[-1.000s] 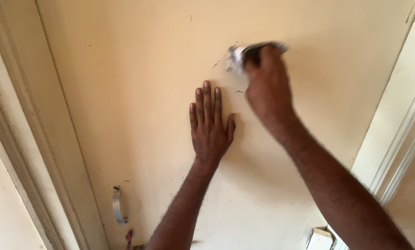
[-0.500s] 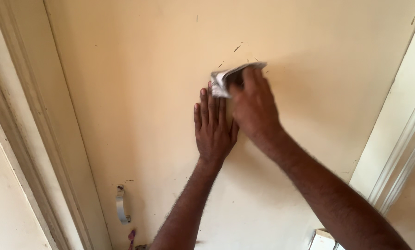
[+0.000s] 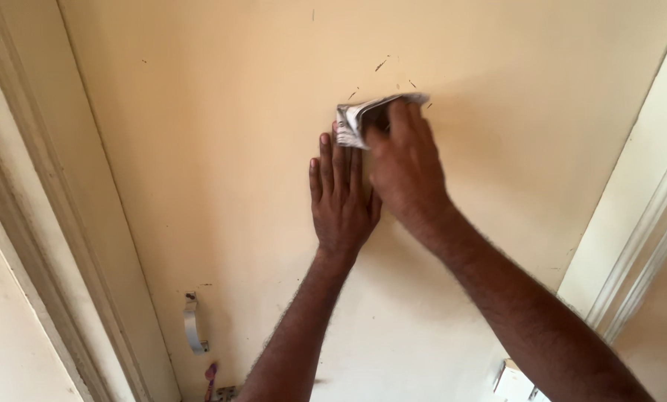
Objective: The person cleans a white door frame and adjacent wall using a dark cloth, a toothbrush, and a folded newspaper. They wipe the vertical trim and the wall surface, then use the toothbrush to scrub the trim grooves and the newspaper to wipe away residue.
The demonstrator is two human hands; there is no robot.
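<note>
Presently a folded wad of paper (image 3: 370, 115) is pressed against the cream-coloured door (image 3: 199, 149) by the right hand (image 3: 408, 167), whose fingers (image 3: 400, 123) are clenched around it. The wad sits at about twelve o'clock from the left hand (image 3: 342, 201), just beyond its fingertips. That left hand is laid flat on the panel, fingers released and extended, nothing grasped. Small dark marks (image 3: 382, 65) are seen on the paint at twelve o'clock from the wad. A metal handle (image 3: 192, 324) is fixed at seven o'clock, well apart. Rubbing of the surface appears to be the step in hand; steady pressure would be called for as the wad is carried toward the marks.
</note>
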